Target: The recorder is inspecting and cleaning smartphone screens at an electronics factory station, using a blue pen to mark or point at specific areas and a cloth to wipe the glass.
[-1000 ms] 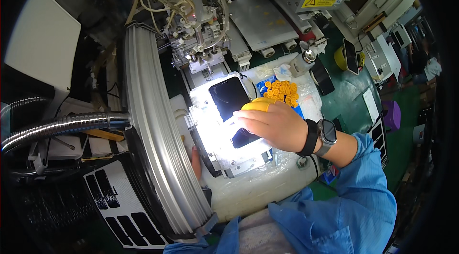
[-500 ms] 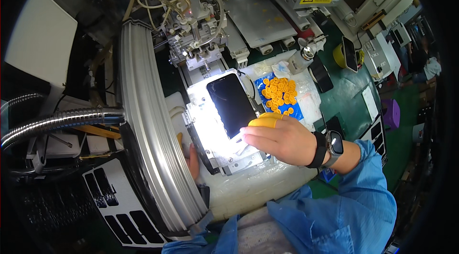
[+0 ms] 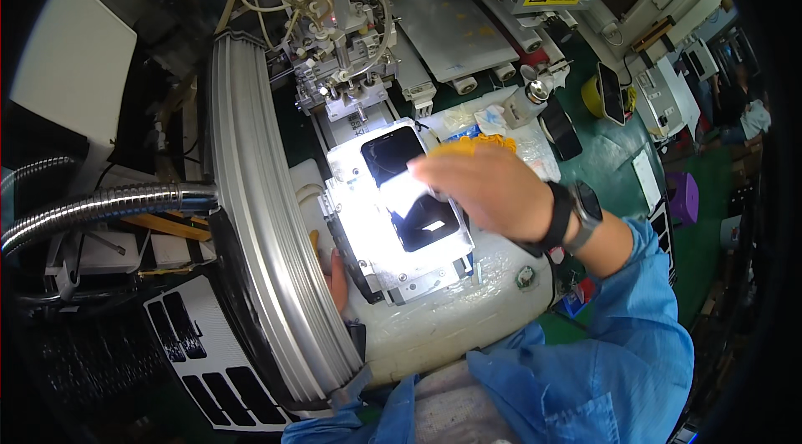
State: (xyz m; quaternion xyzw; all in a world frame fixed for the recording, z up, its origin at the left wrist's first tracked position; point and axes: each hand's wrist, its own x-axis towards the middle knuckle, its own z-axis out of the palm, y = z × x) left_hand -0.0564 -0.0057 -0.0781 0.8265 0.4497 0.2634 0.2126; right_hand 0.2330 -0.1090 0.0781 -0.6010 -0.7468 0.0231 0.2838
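A black phone-sized glass panel point(image 3: 428, 228) lies on a brightly lit white metal fixture point(image 3: 368, 253). My right hand point(image 3: 491, 185) reaches over the panel from the right, fingers pressed together on a white wipe point(image 3: 403, 193) against the glass; glare washes out the wipe's outline. Yellow finger cots cover some of its fingertips. Left of the fixture, my left hand point(image 3: 337, 281) shows only a little beside the ribbed metal column point(image 3: 280, 260). That column hides the rest, and what it holds, if anything, cannot be seen.
Orange-yellow finger cots point(image 3: 501, 142) lie partly hidden behind my right hand. Beyond the fixture stand a machine head with hoses point(image 3: 342, 51) and a flat metal plate point(image 3: 455, 30). A metal-topped bottle point(image 3: 528, 101) and a dark phone-like slab point(image 3: 560, 131) are at the right.
My right hand has moved up and left from the panel's lower edge to its middle, sweeping the wipe over the glass. It now covers most of the finger cots. The left hand stays put.
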